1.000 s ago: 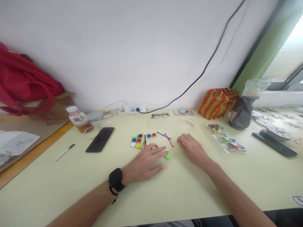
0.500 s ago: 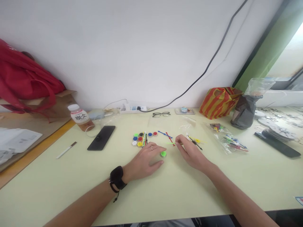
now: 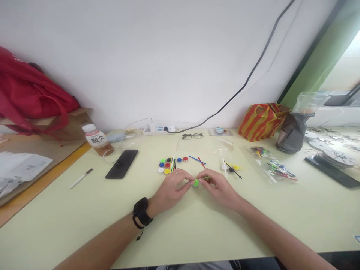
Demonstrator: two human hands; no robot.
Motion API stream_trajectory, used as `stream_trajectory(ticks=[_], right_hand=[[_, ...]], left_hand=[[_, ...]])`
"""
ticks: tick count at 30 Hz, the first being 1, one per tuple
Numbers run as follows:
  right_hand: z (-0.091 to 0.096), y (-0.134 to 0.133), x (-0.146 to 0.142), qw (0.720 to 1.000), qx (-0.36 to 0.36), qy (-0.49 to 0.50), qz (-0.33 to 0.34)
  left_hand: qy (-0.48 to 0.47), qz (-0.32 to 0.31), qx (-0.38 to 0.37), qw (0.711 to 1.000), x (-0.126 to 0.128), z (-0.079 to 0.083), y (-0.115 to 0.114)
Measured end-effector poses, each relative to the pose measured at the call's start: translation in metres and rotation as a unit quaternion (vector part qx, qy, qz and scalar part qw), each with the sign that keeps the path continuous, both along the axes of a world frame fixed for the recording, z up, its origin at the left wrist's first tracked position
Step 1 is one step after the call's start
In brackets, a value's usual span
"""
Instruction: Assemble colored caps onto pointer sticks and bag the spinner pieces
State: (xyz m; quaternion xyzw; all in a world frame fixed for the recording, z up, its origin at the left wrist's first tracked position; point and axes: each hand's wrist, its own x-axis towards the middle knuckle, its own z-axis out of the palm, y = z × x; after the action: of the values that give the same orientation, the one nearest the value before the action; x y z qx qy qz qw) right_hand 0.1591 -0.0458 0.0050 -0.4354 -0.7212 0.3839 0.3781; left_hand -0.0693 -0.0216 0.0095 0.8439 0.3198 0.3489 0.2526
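My left hand [image 3: 174, 188], with a ring and a black wristwatch, has its thumb and index finger closed at the left edge of a small round piece with a bright green top [image 3: 196, 183]. My right hand [image 3: 219, 187] pinches a thin green arrow pointer [image 3: 207, 177] right beside that piece. Its fingertips partly cover the arrow. Just beyond my hands, a blue arrow [image 3: 196, 160] and a red arrow [image 3: 201, 162] lie crossed. To the left sits a cluster of round pieces in several colours [image 3: 162, 165], with white, green and black arrows lying over its right side.
Right of my hands lie white, black and yellow spinners [image 3: 231, 170] and clear bags of coloured parts [image 3: 277, 170]. A black phone [image 3: 122, 164], a marker [image 3: 80, 178] and a drink bottle [image 3: 97, 140] are at left. Glasses [image 3: 192, 136] and a power strip [image 3: 157, 129] are near the wall.
My right hand has come left and nearer with the green arrow, up to the green-topped piece. My left thumb and index finger, apart before, have closed at that piece.
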Motion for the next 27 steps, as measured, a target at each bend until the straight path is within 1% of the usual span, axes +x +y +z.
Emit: stream_trajectory(ticks=[2, 4, 7, 9, 11, 14, 16, 20, 25, 27], right_hand=[[-0.0034, 0.0022, -0.0025, 1.0, 0.008, -0.003, -0.022], [-0.0053, 0.0039, -0.0026, 0.999, -0.004, 0.0, -0.038], [-0.0056, 0.0051, -0.0004, 0.995, -0.079, 0.043, -0.043], [-0.0048, 0.0053, 0.0011, 0.986, -0.143, 0.071, -0.042], [-0.0038, 0.0056, 0.0022, 0.977, -0.188, 0.081, -0.053], [-0.0023, 0.0063, 0.003, 0.97, -0.218, 0.075, -0.074], [-0.0013, 0.0065, 0.003, 0.968, -0.23, 0.067, -0.076], [0.0004, 0.0057, 0.0011, 0.971, -0.225, 0.048, -0.071], [-0.0011, 0.0061, -0.0006, 0.979, -0.18, 0.04, -0.09], [-0.0031, 0.0072, 0.0002, 0.985, -0.146, 0.027, -0.088]], left_hand=[[0.013, 0.0, -0.004, 1.0, -0.0005, -0.0005, 0.002], [0.022, 0.011, -0.008, 1.0, -0.0019, -0.001, 0.0038], [0.037, 0.013, 0.005, 0.999, -0.0044, -0.0009, 0.0052], [0.061, 0.0, 0.019, 0.998, -0.0052, -0.0001, 0.005], [0.084, -0.012, 0.033, 0.996, -0.0051, 0.0006, 0.0042], [0.102, -0.019, 0.046, 0.994, -0.0042, 0.0009, 0.0028], [0.105, -0.019, 0.05, 0.993, -0.0039, 0.0004, 0.0026], [0.11, -0.017, 0.062, 0.992, -0.0047, -0.0017, 0.0041], [0.132, -0.005, 0.107, 0.985, -0.0054, -0.0028, 0.0058], [0.148, -0.006, 0.123, 0.981, -0.0048, -0.0018, 0.0052]])
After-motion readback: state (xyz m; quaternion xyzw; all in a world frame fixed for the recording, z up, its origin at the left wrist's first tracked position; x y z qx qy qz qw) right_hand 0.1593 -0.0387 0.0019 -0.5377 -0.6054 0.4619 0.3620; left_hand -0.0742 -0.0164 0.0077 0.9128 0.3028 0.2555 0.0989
